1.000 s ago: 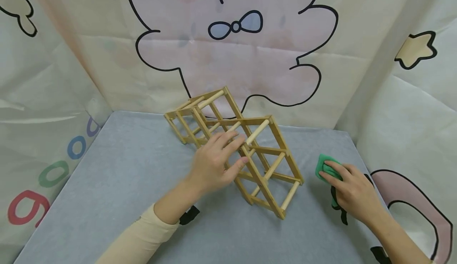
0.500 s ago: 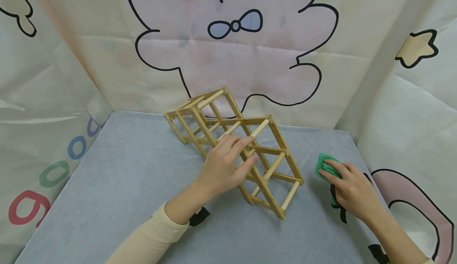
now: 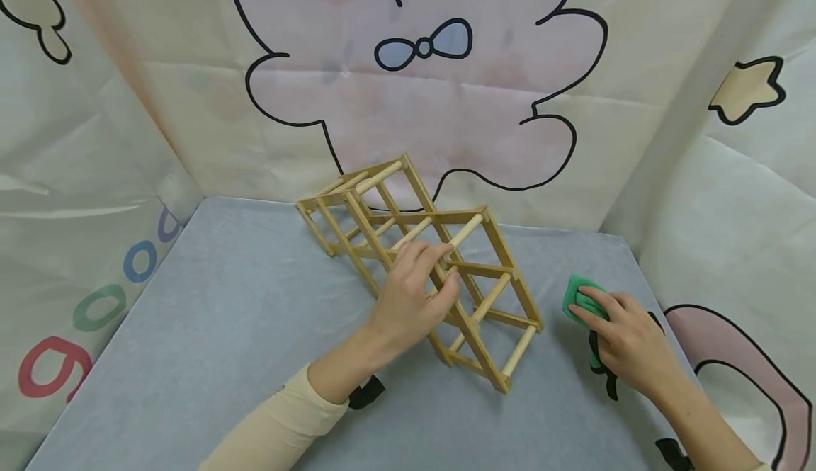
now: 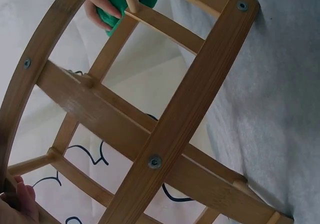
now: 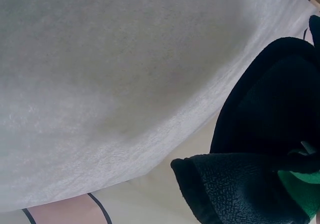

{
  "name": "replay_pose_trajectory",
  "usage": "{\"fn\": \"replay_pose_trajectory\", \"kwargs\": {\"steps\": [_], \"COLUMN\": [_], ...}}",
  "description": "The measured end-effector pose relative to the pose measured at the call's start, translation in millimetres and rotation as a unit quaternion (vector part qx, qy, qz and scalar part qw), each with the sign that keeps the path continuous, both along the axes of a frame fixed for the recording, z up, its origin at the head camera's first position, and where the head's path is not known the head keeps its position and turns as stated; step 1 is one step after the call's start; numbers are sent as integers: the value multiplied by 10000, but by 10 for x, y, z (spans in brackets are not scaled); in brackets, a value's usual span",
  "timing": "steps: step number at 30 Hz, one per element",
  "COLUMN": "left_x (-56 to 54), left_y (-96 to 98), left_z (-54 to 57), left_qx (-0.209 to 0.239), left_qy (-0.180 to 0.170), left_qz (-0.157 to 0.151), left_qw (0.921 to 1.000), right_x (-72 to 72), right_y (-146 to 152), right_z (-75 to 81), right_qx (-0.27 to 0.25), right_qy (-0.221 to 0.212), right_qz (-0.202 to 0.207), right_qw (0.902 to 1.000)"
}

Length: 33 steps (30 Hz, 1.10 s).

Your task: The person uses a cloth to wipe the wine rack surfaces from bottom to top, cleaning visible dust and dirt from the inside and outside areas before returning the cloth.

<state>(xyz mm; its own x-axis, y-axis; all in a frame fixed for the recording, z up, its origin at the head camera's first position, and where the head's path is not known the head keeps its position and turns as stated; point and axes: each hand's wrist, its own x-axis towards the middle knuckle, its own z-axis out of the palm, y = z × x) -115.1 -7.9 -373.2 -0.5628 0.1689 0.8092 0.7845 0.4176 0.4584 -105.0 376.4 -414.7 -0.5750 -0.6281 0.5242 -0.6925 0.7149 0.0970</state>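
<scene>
A slatted wooden rack [image 3: 468, 326] with round dowels lies at a slant across the middle of the table. My left hand [image 3: 411, 304] grips its near upper rail, fingers over the top and thumb on the near side. In the left wrist view, fingertips [image 4: 27, 201] meet the wood at the lower left, and the rack's screwed slats [image 4: 185, 99] fill much of the picture. To the right, my right hand [image 3: 627, 343] holds a bunched green cloth [image 3: 576, 295] above the table, apart from the rack. Dark folds of fabric [image 5: 270, 94] with a green patch hang in the right wrist view.
A grey-blue cover [image 3: 255, 315] lies over the table. Pale printed curtains stand behind and on both sides, with a bow-tie drawing [image 3: 423, 47] at the back and a star [image 3: 749, 92] at right. The rack's far end is near the back curtain.
My left hand has slid a little to the right along the rack's rail. The rack stays in place, and my right hand with the cloth has hardly moved.
</scene>
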Motion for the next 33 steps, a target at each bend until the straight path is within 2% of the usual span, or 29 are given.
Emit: {"fn": "replay_pose_trajectory", "kwargs": {"steps": [4, 9, 18, 25, 33], "left_x": [6, 12, -13, -38, -81], "left_y": [-4, -74, -271, -414, -533], "left_z": [-40, -83, -145, -199, -204], "left_qx": [223, 349, 524, 795, 842], "left_qy": [229, 538, 693, 776, 779], "left_qz": [-48, -253, -813, -1327, -1934], "left_qw": [9995, 9976, 9929, 9849, 9744], "right_x": [8, 5, -3, -3, -9], "right_y": [8, 21, 34, 57, 62], "right_z": [-15, -29, -37, -52, -55], "right_qx": [-17, -47, -85, -120, -117], "right_qy": [-27, -7, 31, -31, -92], "right_qz": [-14, -3, -10, -87, -106], "right_qw": [10000, 10000, 10000, 9999, 9998]}}
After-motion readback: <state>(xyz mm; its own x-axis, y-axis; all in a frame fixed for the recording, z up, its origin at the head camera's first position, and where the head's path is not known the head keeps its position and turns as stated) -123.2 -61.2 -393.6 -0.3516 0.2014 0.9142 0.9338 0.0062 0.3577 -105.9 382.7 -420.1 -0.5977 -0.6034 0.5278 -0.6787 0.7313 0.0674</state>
